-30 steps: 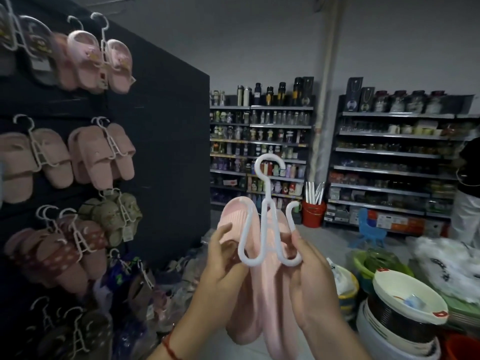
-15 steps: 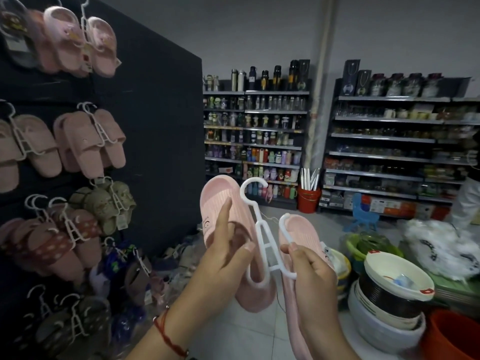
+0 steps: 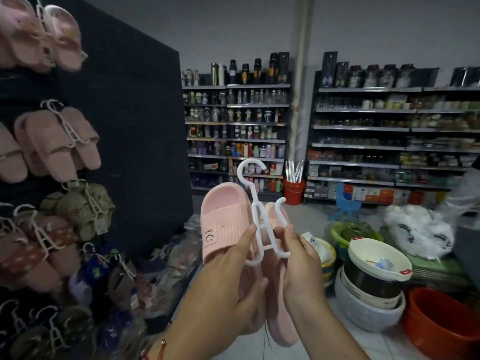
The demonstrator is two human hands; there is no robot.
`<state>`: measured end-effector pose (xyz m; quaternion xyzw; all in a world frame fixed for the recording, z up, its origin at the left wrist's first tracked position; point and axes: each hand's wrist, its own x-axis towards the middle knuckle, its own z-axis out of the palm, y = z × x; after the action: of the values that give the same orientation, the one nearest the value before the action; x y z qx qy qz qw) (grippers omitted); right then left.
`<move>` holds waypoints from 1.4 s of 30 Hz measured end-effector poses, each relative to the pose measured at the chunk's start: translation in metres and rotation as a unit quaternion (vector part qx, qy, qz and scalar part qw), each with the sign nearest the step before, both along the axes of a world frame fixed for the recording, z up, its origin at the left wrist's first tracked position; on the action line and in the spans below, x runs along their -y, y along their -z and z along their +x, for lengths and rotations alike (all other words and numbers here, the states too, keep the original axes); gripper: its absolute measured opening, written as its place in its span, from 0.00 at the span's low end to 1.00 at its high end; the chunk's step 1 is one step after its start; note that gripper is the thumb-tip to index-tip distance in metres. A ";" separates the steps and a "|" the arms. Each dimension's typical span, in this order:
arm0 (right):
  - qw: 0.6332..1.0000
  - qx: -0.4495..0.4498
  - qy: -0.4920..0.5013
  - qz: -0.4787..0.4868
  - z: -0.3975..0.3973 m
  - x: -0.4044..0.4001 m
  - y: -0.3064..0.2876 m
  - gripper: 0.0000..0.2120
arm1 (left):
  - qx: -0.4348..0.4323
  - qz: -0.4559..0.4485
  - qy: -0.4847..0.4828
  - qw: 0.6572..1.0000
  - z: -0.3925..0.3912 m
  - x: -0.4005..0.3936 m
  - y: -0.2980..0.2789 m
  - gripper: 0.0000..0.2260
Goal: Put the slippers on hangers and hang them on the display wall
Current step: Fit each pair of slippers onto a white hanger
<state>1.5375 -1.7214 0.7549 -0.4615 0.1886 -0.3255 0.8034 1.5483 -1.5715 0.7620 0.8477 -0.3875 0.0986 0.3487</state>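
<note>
In front of me I hold a pair of pink slippers and a white plastic hanger point(image 3: 255, 203). The left pink slipper point(image 3: 223, 224), with a smiley face and "Smile" on its strap, stands upright in my left hand point(image 3: 233, 287), which grips it from below. My right hand point(image 3: 301, 266) holds the second pink slipper point(image 3: 281, 326) and pinches the hanger's right arm. The hanger's hook points up between the slippers. The dark display wall point(image 3: 124, 126) stands at the left with several hung slipper pairs point(image 3: 59, 141).
Bagged slippers lie piled on the floor point(image 3: 155, 276) below the wall. Stacked basins point(image 3: 374, 279) and a red tub point(image 3: 441, 323) sit at the right. Shop shelves point(image 3: 363, 131) line the back, with a red bucket point(image 3: 293, 190) and a blue chair point(image 3: 345, 203).
The slippers have parted and the left one has turned to show its strap. The hanger has shifted between them, its lower left hook now behind the left slipper's edge. My view moved nearer the wall.
</note>
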 end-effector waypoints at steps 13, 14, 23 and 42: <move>0.997 0.006 -0.050 0.056 0.019 0.024 0.015 0.16 | 0.073 0.016 -0.086 0.994 0.044 -0.009 0.001 0.43; 0.997 0.003 -0.059 0.053 0.019 0.023 0.016 0.16 | 0.041 0.058 -0.093 0.993 0.049 -0.006 0.004 0.48; 0.988 -0.036 -0.135 0.068 0.017 0.019 0.066 0.14 | 0.098 0.135 -0.096 0.981 0.071 0.006 0.058 0.53; 0.938 -0.241 -0.161 0.190 0.019 0.016 0.178 0.11 | -0.105 0.216 -0.058 0.969 0.061 -0.023 0.181 0.44</move>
<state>1.5560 -1.7376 0.5772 -0.3894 0.3575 -0.0292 0.8483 1.6098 -1.5482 0.5811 0.9296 -0.3108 -0.0565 0.1901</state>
